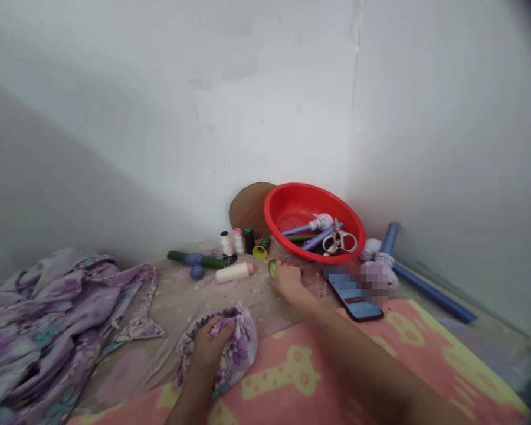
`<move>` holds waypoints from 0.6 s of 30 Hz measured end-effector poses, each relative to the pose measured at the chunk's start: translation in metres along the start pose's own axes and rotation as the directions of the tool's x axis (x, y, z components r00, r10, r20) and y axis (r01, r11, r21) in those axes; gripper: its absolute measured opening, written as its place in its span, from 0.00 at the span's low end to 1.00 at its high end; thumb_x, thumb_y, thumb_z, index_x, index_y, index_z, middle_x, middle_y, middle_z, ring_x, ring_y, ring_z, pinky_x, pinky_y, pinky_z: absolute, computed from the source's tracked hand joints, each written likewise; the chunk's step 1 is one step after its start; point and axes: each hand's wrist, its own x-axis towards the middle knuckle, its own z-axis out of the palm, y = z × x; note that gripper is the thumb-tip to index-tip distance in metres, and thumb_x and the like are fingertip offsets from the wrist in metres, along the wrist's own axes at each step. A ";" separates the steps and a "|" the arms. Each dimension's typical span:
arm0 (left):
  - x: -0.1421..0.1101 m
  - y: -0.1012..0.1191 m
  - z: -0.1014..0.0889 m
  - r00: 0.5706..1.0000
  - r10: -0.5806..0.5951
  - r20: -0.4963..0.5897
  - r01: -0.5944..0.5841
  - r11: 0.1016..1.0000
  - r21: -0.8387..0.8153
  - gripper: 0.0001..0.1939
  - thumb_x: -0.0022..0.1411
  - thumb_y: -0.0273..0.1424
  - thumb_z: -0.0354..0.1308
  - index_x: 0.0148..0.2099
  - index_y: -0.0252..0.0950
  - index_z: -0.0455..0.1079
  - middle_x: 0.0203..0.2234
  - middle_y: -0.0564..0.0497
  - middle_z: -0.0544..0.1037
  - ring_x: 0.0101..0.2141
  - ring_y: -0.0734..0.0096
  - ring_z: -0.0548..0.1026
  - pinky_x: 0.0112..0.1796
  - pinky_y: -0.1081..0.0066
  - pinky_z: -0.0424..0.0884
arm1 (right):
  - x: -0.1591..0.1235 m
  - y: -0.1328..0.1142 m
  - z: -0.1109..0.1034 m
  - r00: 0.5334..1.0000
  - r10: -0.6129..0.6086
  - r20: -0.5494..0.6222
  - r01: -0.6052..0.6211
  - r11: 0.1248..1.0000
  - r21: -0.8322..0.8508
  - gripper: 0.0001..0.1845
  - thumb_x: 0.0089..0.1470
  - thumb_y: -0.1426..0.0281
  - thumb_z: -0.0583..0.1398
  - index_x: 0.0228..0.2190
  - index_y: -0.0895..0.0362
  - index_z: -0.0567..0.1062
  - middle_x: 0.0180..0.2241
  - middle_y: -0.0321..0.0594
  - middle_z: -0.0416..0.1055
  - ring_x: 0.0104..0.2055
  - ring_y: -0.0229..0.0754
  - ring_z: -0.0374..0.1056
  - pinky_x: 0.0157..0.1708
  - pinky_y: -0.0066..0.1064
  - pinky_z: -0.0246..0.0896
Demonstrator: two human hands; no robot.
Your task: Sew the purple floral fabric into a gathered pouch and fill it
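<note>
My left hand (212, 345) is closed on a small bundle of purple flowered cloth (239, 348), pressed down on the floor covering. My right hand (287, 280) reaches forward with its fingers closed on a small green object (272, 268), probably a spool, just in front of the red basin (301, 203). A white thread spool (233, 272) lies on its side to the left of that hand. Several upright thread spools (238, 241) stand near the wall.
The red basin holds scissors (340, 240) and cloth-tipped sticks. A phone (354, 295) lies on the pink and yellow mat (425, 348). Blue rods (429, 292) lie along the right wall. A heap of purple flowered fabric (48, 330) fills the left. A round wooden board (250, 206) leans in the corner.
</note>
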 end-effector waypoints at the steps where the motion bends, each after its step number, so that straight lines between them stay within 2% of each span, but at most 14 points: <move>1: 0.000 0.000 0.000 1.000 -0.002 -0.005 0.002 1.000 0.002 0.14 0.41 0.40 0.58 0.26 0.33 0.67 0.16 0.56 0.71 0.20 0.69 0.70 0.23 0.74 0.63 | 0.002 -0.001 0.000 1.000 -0.006 0.010 0.006 1.000 -0.001 0.19 0.47 0.72 0.52 0.43 0.65 0.62 0.33 0.56 0.68 0.36 0.48 0.67 0.30 0.34 0.58; 6: 0.001 0.000 -0.002 1.000 0.022 -0.005 -0.022 1.000 0.012 0.15 0.41 0.40 0.58 0.27 0.32 0.68 0.17 0.54 0.72 0.22 0.66 0.71 0.24 0.73 0.65 | -0.002 -0.006 -0.009 0.998 -0.063 0.026 0.063 0.998 -0.005 0.20 0.47 0.77 0.50 0.44 0.64 0.61 0.33 0.55 0.68 0.35 0.47 0.67 0.30 0.34 0.59; 11: 0.000 0.004 -0.001 1.000 0.000 -0.014 0.000 1.000 0.002 0.15 0.40 0.40 0.59 0.27 0.32 0.69 0.17 0.54 0.72 0.21 0.68 0.71 0.23 0.74 0.65 | -0.029 0.000 -0.029 0.986 -0.165 0.003 0.165 0.986 -0.005 0.22 0.48 0.72 0.50 0.48 0.55 0.57 0.36 0.48 0.67 0.37 0.46 0.65 0.32 0.34 0.57; 15: -0.003 0.008 -0.002 1.000 -0.005 0.011 0.005 1.000 0.010 0.15 0.39 0.40 0.59 0.26 0.32 0.69 0.16 0.54 0.73 0.20 0.68 0.71 0.23 0.74 0.65 | -0.053 0.018 -0.054 0.984 -0.174 -0.033 0.174 0.985 -0.008 0.31 0.46 0.68 0.52 0.52 0.49 0.50 0.38 0.46 0.64 0.38 0.46 0.63 0.33 0.32 0.55; 18: -0.005 0.011 -0.004 1.000 -0.012 -0.019 0.013 0.997 0.073 0.15 0.39 0.40 0.59 0.27 0.33 0.69 0.16 0.55 0.73 0.21 0.66 0.72 0.24 0.73 0.65 | -0.071 0.046 -0.072 0.982 -0.172 -0.078 0.174 0.985 0.012 0.35 0.43 0.66 0.54 0.53 0.47 0.49 0.38 0.44 0.63 0.38 0.47 0.63 0.31 0.31 0.53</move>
